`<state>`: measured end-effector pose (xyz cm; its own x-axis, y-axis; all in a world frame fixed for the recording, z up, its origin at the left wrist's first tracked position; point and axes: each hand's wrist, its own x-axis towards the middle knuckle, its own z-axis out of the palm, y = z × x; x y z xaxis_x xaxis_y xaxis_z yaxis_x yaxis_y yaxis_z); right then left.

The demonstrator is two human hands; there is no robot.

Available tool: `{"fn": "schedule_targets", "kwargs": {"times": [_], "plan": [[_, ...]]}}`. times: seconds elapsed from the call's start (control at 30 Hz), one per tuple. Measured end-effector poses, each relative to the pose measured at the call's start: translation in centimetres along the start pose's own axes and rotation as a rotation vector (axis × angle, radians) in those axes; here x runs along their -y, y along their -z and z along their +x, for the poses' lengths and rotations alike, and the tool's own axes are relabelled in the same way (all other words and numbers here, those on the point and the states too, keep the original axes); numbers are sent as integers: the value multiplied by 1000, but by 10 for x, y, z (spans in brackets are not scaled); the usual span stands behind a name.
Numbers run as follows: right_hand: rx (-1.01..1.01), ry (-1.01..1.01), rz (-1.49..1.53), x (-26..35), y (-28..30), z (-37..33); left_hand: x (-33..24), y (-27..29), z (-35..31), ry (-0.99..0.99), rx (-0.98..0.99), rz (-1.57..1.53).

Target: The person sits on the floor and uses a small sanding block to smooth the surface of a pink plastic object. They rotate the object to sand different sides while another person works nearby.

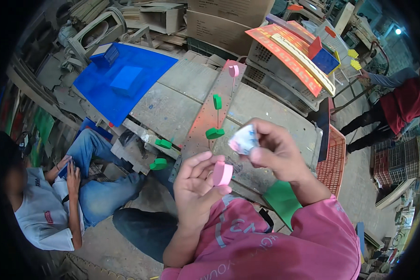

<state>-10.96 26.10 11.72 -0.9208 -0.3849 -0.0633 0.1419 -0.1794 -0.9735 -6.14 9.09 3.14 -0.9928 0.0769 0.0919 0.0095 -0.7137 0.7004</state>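
My left hand pinches a small pink rounded block between thumb and fingers, in front of my chest. Just right of it, my right hand grips a crumpled white cloth or piece of paper with pink and blue marks; the two hands are apart. Beyond them, a long drilled board lies across the table, with thin sticks standing up from it. Green shapes and a pink shape sit atop these sticks. Two more green shapes are at the board's left.
A blue sheet bearing blue blocks lies at the far left of the worktable. Crates with an orange panel stand far right, near an orange basket. One person sits left; another is at right.
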Motion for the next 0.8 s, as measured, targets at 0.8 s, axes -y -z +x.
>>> {"fn": "schedule_targets", "kwargs": {"times": [0.8], "plan": [[113,217,-683,13,30,-26,26,-21,-10,-180,230,209]]}}
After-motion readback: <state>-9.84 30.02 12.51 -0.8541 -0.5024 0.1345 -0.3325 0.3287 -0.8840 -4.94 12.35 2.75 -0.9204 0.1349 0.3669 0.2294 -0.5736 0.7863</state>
